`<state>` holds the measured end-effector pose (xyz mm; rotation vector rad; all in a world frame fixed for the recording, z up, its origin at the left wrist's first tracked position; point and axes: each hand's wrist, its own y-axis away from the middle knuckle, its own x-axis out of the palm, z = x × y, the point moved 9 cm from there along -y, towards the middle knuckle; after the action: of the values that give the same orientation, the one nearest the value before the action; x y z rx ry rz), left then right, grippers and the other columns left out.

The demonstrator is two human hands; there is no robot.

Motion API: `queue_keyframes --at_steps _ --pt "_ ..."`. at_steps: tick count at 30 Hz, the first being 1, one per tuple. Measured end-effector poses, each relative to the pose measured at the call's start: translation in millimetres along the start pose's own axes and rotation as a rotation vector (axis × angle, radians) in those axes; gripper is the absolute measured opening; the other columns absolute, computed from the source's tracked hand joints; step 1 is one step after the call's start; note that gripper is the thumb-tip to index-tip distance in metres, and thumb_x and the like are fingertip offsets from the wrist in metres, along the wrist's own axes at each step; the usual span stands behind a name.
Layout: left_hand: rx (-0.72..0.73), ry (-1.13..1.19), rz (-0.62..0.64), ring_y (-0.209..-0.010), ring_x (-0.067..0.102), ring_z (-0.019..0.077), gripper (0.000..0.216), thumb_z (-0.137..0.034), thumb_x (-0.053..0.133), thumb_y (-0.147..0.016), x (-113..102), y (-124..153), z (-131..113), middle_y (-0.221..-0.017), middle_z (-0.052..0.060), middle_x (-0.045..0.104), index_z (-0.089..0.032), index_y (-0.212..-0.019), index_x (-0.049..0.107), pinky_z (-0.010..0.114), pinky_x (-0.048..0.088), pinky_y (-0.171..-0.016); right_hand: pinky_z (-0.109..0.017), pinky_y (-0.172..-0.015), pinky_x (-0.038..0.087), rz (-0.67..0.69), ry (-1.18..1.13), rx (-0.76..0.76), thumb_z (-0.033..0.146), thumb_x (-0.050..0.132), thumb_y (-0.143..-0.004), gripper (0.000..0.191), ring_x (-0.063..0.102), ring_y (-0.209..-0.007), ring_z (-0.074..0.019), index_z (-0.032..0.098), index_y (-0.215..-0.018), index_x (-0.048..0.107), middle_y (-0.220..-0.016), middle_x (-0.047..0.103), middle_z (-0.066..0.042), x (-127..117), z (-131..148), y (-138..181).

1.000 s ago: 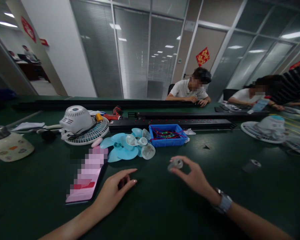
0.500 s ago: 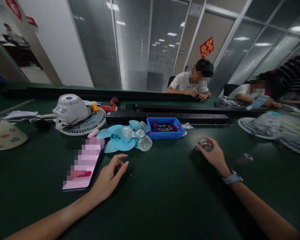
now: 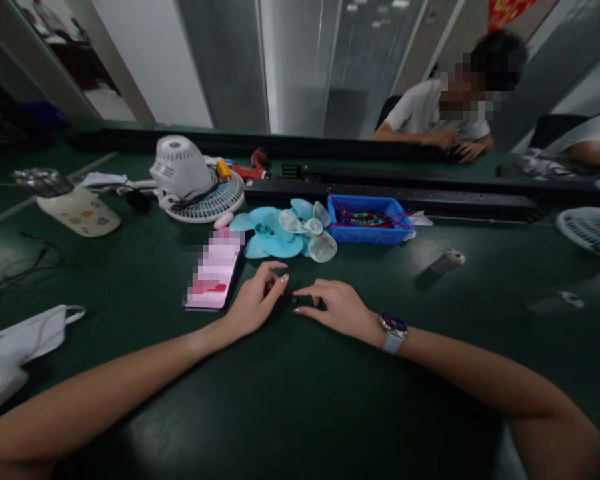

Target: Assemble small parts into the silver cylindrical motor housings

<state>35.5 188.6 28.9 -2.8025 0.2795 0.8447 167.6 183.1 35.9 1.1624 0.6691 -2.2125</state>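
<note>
White casing: cut off at the left edge of view; one piece or two, cannot be determined.
Bottle: one, metal-capped, patterned, tilted in view.
Fan housing: one, on a white grille partly hidden beneath it.
Phone: one, lying screen up; display obscured by blocks.
Left hand: just beside the phone; thumb and forefinger apart, nothing seen between them; remaining fingers curled, partly hidden.
Blue blades: overlapping a clear impeller; exact count not obtainable.
Small dark part: one, between the right thumb and forefinger tips; too small to identify.
Right hand: thumb and forefinger apart around the part; contact cannot be confirmed. One watch on the wrist.
Blue tray: one, holding tangled wires, uncountable.
Metal cylinders: two, well apart, the nearer and the farther right, the latter blurred.
Co-workers: two across the table; one seated, one cut off at right.
Second grille: one, cut off at right.
</note>
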Motion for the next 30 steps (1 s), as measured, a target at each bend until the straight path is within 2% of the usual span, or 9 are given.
queue_keyframes --at_steps 3,10,12,14,16,19,21,25,30 --pt "0.02 0.006 -0.026 -0.064 0.056 0.0138 0.034 -0.037 0.044 -0.098 0 -1 1 -0.075 -0.001 0.058 -0.016 -0.124 0.046 0.024 0.041 -0.061 -0.025 -0.063 0.034 -0.031 -0.006 -0.005 0.044 0.061 -0.089 0.025 0.053 -0.067 -0.0111 0.029 -0.106 0.073 -0.074 0.059 0.002 4 -7 -2" --pt "0.025 0.0 -0.021 -0.061 0.055 0.0133 0.034 -0.036 0.045 -0.098 2 -2 2 -0.074 -0.001 0.059 -0.015 -0.124 0.047 0.023 0.04 -0.057 -0.025 -0.065 0.035 -0.026 -0.018 -0.016 0.045 0.062 -0.088 0.026 0.054 -0.067 -0.0106 0.028 -0.103 0.073 -0.075 0.06 0.002 9 1 -7" --pt "0.028 -0.01 -0.026 -0.062 0.055 0.0134 0.033 -0.037 0.045 -0.098 0 -2 1 -0.074 -0.001 0.058 -0.015 -0.124 0.047 0.023 0.04 -0.057 -0.024 -0.065 0.036 -0.03 -0.013 -0.04 0.04 0.062 -0.089 0.021 0.054 -0.066 -0.0101 0.027 -0.101 0.073 -0.075 0.059 0.002 0 4 -2" --pt "0.024 -0.012 -0.022 -0.062 0.056 0.0135 0.034 -0.037 0.045 -0.098 0 -1 1 -0.074 -0.001 0.058 -0.015 -0.124 0.047 0.023 0.04 -0.058 -0.023 -0.065 0.038 -0.095 0.006 -0.031 0.036 0.061 -0.091 0.02 0.054 -0.067 -0.0099 0.025 -0.103 0.072 -0.077 0.061 0.002 -28 -2 10" --pt "0.022 -0.009 -0.007 -0.063 0.056 0.0135 0.034 -0.037 0.044 -0.098 1 -1 2 -0.075 -0.001 0.058 -0.015 -0.124 0.046 0.023 0.041 -0.058 -0.023 -0.068 0.041 -0.275 0.085 0.066 0.035 0.057 -0.093 0.024 0.056 -0.072 -0.0106 0.021 -0.107 0.07 -0.084 0.064 -0.001 -78 -28 34" --pt "0.028 -0.007 0.015 -0.064 0.057 0.0135 0.034 -0.036 0.045 -0.098 3 -2 1 -0.075 -0.001 0.059 -0.015 -0.125 0.046 0.024 0.042 -0.059 -0.027 -0.075 0.044 -0.751 0.387 0.36 0.038 0.053 -0.094 0.033 0.059 -0.081 -0.014 0.014 -0.11 0.069 -0.096 0.068 -0.01 -174 -91 101" --pt "0.029 -0.012 0.017 -0.065 0.057 0.0135 0.034 -0.036 0.045 -0.098 3 -3 1 -0.076 0.0 0.06 -0.015 -0.125 0.046 0.024 0.042 -0.059 -0.03 -0.08 0.045 -0.862 0.567 0.517 0.036 0.056 -0.092 0.034 0.061 -0.086 -0.0168 0.009 -0.108 0.07 -0.097 0.069 -0.015 -209 -131 140" --pt "0.024 -0.022 0.003 -0.065 0.057 0.0135 0.033 -0.037 0.045 -0.098 3 -3 2 -0.076 -0.001 0.059 -0.016 -0.124 0.046 0.024 0.042 -0.059 -0.028 -0.078 0.046 -0.761 0.581 0.701 0.031 0.062 -0.088 0.029 0.066 -0.092 -0.0174 0.009 -0.104 0.072 -0.097 0.073 -0.017 -216 -195 172" --pt "0.018 -0.027 0.001 -0.065 0.057 0.0134 0.033 -0.036 0.045 -0.098 2 -3 2 -0.076 -0.001 0.059 -0.015 -0.124 0.046 0.024 0.042 -0.059 -0.024 -0.074 0.047 -0.736 0.481 0.711 0.036 0.059 -0.09 0.033 0.069 -0.083 -0.0142 0.01 -0.107 0.071 -0.097 0.074 -0.017 -195 -208 172"
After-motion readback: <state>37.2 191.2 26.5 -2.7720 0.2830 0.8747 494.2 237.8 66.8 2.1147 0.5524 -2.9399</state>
